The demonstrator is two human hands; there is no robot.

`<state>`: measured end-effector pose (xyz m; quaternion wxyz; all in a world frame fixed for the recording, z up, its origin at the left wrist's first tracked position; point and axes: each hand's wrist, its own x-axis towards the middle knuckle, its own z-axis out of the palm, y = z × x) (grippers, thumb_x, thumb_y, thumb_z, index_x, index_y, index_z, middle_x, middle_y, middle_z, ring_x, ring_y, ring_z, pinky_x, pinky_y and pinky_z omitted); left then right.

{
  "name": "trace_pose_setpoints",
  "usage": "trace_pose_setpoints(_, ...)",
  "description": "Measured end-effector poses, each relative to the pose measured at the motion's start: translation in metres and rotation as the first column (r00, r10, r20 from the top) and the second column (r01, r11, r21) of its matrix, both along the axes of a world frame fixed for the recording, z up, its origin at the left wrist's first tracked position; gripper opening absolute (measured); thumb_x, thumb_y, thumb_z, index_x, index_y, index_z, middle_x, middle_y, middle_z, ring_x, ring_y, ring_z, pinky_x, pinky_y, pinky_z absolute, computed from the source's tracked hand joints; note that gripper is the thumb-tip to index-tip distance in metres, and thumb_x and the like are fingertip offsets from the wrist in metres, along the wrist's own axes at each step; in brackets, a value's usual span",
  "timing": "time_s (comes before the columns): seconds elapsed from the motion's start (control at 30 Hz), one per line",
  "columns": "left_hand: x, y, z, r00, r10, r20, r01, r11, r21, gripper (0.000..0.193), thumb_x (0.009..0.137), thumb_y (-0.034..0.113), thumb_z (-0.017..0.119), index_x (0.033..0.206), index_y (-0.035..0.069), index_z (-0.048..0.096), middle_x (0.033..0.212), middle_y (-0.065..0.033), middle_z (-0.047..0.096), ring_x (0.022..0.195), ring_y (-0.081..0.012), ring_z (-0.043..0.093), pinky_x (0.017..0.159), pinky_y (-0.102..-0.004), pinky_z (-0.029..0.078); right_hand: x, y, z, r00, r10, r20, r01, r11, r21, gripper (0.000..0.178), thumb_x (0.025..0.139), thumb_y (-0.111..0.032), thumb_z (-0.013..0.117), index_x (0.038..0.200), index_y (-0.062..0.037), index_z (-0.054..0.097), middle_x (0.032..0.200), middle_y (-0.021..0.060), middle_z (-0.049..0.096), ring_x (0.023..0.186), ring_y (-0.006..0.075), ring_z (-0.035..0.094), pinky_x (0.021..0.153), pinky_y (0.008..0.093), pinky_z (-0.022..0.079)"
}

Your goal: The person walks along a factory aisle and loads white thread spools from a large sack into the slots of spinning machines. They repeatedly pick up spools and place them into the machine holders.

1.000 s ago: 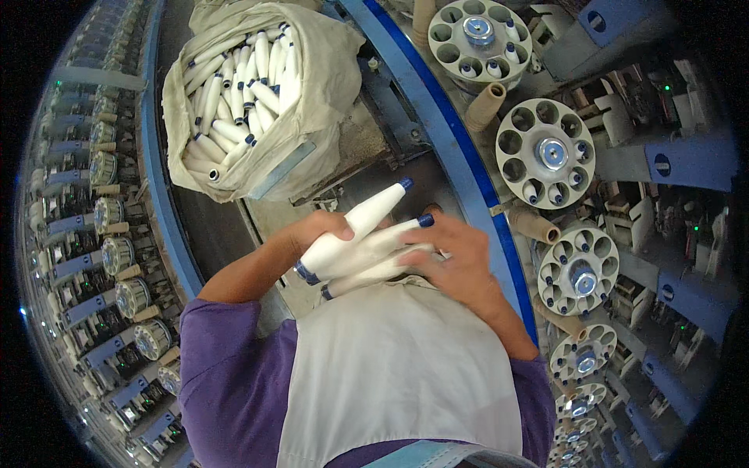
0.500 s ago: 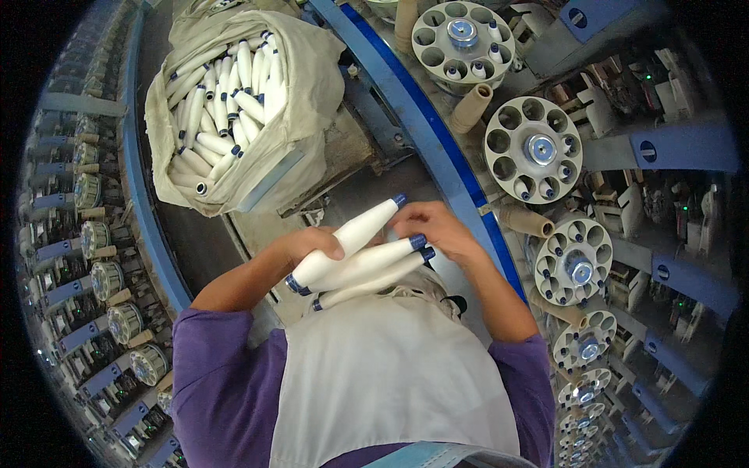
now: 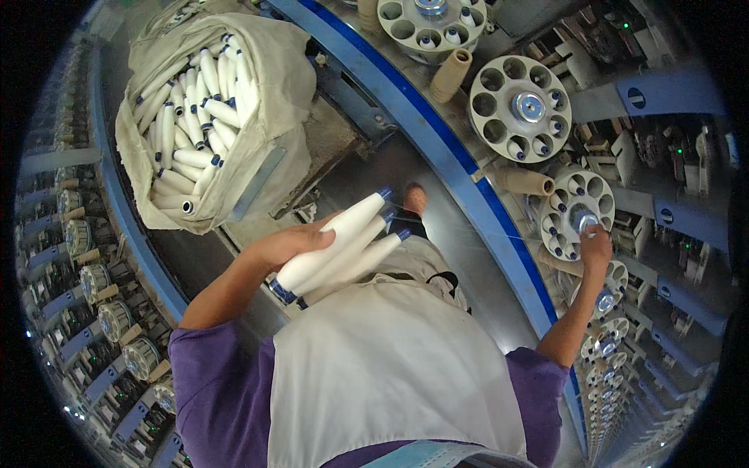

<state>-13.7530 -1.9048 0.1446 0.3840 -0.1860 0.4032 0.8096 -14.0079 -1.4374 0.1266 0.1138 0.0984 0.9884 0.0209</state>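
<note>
Three white yarn bobbins (image 3: 341, 242) with dark blue ends lie fanned in my left hand (image 3: 295, 243), which is closed round them in front of my apron. From their tips a thin thread (image 3: 499, 232) stretches right, toward my other hand. My right hand (image 3: 596, 246) is pinched at the metal hub of a round bobbin magazine (image 3: 555, 231) on the machine; the thread's end between the fingers is too fine to see clearly. Small bobbins stand in several pockets of that magazine.
At the far left, a cloth sack (image 3: 218, 214) full of white bobbins rests on a cart. A blue machine rail (image 3: 445, 144) curves past on the right. More round magazines (image 3: 519, 109) and brown cones (image 3: 451, 76) line the machine. Another row of machines (image 3: 117, 320) stands left.
My right hand has moved from the bobbin tips out to the right, onto the magazine's hub, with thread now stretched across. My left hand still holds the bobbins; the view has shifted right.
</note>
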Motion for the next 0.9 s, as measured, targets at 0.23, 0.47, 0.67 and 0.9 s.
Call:
trace_pose_setpoints(0.23, -0.052, 0.021, 0.013, 0.937, -0.314, -0.154, 0.265, 0.924, -0.277, 0.094, 0.081, 0.041, 0.069, 0.153, 0.005, 0.020, 0.145, -0.0148, 0.040, 0.131, -0.0235, 0.039, 0.108, -0.0334, 0.032, 0.087, -0.187, -0.057, 0.444, 0.896, 0.013, -0.060, 0.044, -0.997, 0.043, 0.091, -0.034, 0.064, 0.117, -0.0008, 0.062, 0.111, 0.0129, 0.065, 0.101, 0.0210, 0.060, 0.089, 0.0342, 0.047)
trace_pose_setpoints(0.47, -0.136, 0.060, -0.013, 0.545, -0.628, -0.555, -0.329, 0.449, -0.831, 0.098, 0.058, 0.012, 0.069, 0.146, 0.009, 0.027, 0.124, -0.0208, 0.048, 0.109, -0.0401, 0.051, 0.105, -0.0488, 0.035, 0.058, -0.139, 0.011, 0.818, 0.563, -0.115, -0.416, 0.442, -0.795, 0.023, 0.090, -0.019, 0.061, 0.099, 0.0009, 0.068, 0.082, 0.0236, 0.066, 0.070, 0.0338, 0.067, 0.063, 0.0401, 0.052)
trace_pose_setpoints(0.67, -0.289, 0.128, -0.080, 0.248, 0.103, -0.963, -0.793, 0.593, -0.140, 0.070, 0.063, -0.005, 0.067, 0.124, 0.008, 0.034, 0.115, -0.0109, 0.046, 0.097, -0.0187, 0.051, 0.089, -0.0364, 0.044, -0.033, -0.151, 0.026, 0.705, 0.651, -0.280, -0.707, 0.676, -0.209, 0.025, 0.088, -0.026, 0.065, 0.089, -0.0012, 0.062, 0.067, 0.0166, 0.065, 0.064, 0.0341, 0.067, 0.058, 0.0421, 0.054)
trace_pose_setpoints(0.9, -0.371, 0.163, -0.168, 0.178, 0.200, -0.963, -0.937, 0.332, -0.104, 0.061, 0.064, 0.000, 0.076, 0.116, 0.009, 0.046, 0.112, -0.0137, 0.050, 0.105, -0.0289, 0.051, 0.095, -0.0398, 0.042, -0.070, -0.175, 0.018, 0.605, 0.759, -0.240, -0.793, 0.545, -0.272, 0.031, 0.088, -0.031, 0.063, 0.085, -0.0009, 0.065, 0.072, 0.0235, 0.065, 0.071, 0.0403, 0.066, 0.065, 0.0498, 0.050)
